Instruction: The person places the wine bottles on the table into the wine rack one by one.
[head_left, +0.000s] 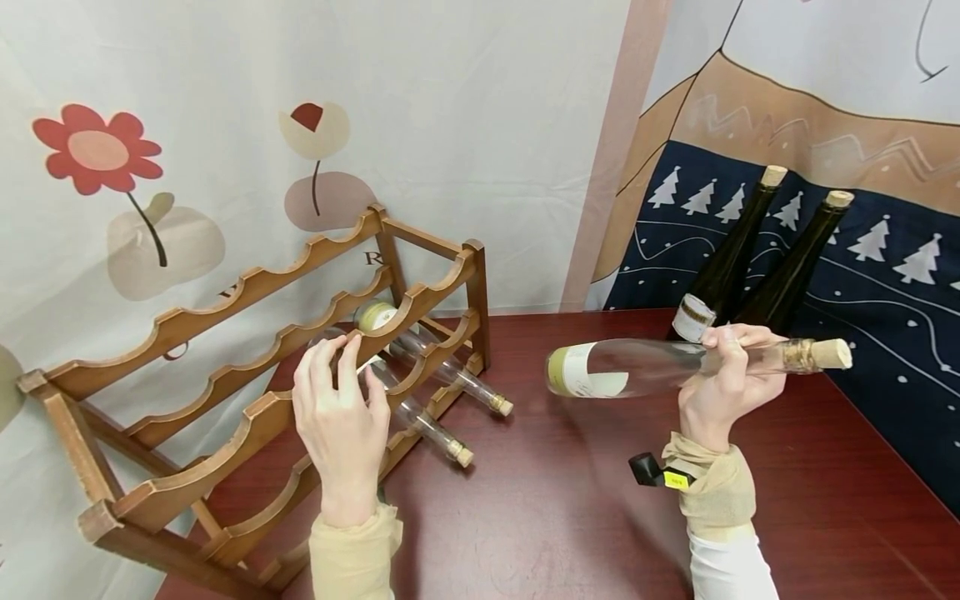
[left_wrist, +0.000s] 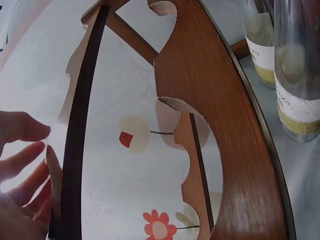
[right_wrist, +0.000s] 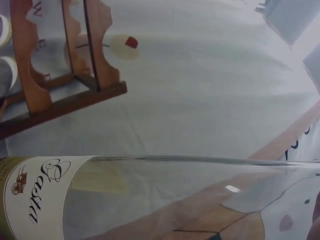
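My right hand point(head_left: 731, 379) grips a clear wine bottle point(head_left: 645, 367) around its neck, holding it nearly level above the table. Its cork point(head_left: 831, 354) points right, and its white and yellow-green label point(right_wrist: 37, 195) is at the left end. At the wooden wine rack point(head_left: 258, 408), my left hand point(head_left: 341, 417) has its loosely bent fingers at the upper front rail. The left wrist view shows those fingertips beside the rail's edge, with nothing pinched between them. Two corked clear bottles lie in the rack's lower tier, a nearer one point(head_left: 431, 429) and a farther one point(head_left: 472, 387).
Two dark green corked bottles, one point(head_left: 731, 242) left of the other point(head_left: 795, 262), stand leaning at the back right, behind the held bottle. The dark red table point(head_left: 525, 517) lies beneath everything. A printed cloth point(head_left: 480, 108) hangs behind the rack.
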